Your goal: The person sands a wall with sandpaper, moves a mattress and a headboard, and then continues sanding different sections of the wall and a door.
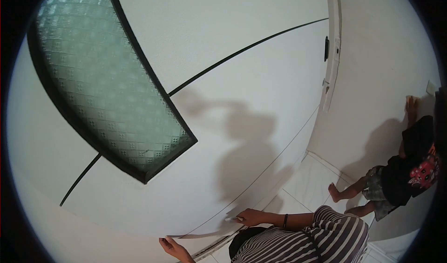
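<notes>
My left hand (173, 249) is low in the view, its fingertips closed at the end of a thin pale strip (200, 237) along the lower part of the white door (260, 76). My right hand (251, 217), with a dark band on the wrist, is bent closed around a small white piece (232, 219) close to the door surface. I cannot make out exactly what that piece is. A fine dark line (260, 175) runs up the door from near my left hand toward the door's edge. My striped shirt (302, 244) fills the bottom.
A frosted glass panel (107, 76) in a black frame is set in the door. A lock plate (327, 48) is on the door's edge. At the right a small person in a dark shirt (409, 170) stands on the tiled floor (307, 181), one hand on the wall (377, 62).
</notes>
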`<state>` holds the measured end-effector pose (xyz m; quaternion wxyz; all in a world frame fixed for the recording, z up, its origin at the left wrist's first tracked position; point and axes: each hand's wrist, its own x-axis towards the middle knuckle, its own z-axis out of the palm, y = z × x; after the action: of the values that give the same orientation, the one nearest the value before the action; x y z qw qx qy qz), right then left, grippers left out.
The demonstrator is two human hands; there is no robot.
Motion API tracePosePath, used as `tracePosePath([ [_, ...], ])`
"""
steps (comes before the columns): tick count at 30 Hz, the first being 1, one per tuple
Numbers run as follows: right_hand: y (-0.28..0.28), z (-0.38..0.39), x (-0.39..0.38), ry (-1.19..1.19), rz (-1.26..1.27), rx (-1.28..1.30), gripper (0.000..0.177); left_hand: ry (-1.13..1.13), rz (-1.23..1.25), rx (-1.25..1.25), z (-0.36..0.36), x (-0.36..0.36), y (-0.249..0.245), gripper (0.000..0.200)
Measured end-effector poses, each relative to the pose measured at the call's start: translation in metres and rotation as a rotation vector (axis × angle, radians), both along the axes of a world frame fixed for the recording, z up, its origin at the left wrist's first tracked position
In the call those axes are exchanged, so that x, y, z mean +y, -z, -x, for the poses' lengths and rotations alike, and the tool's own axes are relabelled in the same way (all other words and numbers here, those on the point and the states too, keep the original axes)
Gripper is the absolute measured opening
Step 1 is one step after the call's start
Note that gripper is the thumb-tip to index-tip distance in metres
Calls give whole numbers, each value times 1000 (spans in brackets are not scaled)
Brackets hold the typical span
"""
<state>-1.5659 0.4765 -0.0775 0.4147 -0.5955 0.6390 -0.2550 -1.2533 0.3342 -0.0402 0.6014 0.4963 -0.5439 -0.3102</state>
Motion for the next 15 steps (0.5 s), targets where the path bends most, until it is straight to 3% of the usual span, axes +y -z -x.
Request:
tracePosePath([
  [2,-6,0,-1,12,-40,-18,48,25,-30,-148,-6,2,-14,37],
  [6,11,-10,-4,40,82,53,46,49,4,-183,-10,2,-27,28],
  [9,0,-22,-6,26,77,61,45,170,35,-210,-30,-11,-7,27],
  [13,-36,-55,-19,-16,170,44,41,150,136,-505,-34,-13,-38,32],
  [15,-38,-70,-37,-73,112,78,36,199,237,-505,-32,-20,-49,32],
])
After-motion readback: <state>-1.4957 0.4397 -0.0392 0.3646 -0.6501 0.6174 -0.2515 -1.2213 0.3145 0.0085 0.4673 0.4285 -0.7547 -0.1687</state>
